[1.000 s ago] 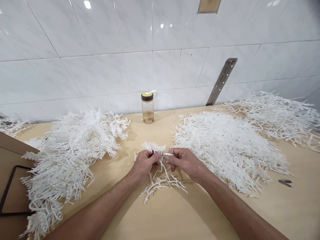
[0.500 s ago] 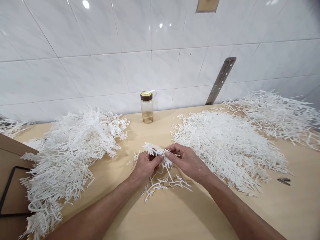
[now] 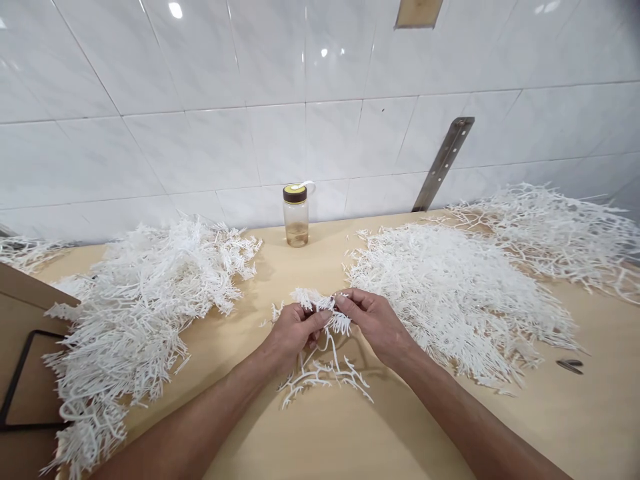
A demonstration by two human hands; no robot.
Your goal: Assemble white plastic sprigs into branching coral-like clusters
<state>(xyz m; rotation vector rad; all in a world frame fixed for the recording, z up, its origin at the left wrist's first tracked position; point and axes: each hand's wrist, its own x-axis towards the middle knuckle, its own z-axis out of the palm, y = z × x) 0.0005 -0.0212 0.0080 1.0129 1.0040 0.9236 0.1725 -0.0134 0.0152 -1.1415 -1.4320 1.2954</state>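
Between my two hands is a white branching plastic piece (image 3: 336,353), its bare curved twigs hanging toward me and feathery sprigs bunched at its top. My left hand (image 3: 295,328) is closed on the branch, thumb pressed over the stem. At the sprigs' right side, my right hand (image 3: 371,320) pinches with thumb and forefinger; the fingertips are partly hidden among the white tips. A large heap of feathery white sprigs (image 3: 145,313) lies to the left. Another heap of finer white pieces (image 3: 455,293) spreads to the right of my right hand.
Against the tiled wall stands a clear bottle (image 3: 297,223) with a dark lid. Bare white branches (image 3: 565,230) pile up at the back right. Small dark snips (image 3: 570,366) lie at the right. A brown box (image 3: 30,360) borders the left side, and a metal bracket (image 3: 444,163) leans at the wall.
The hanging twigs have swung slightly left and turned in my grip. My right fingers have shifted a little at the sprigs. The whole view has moved slightly.
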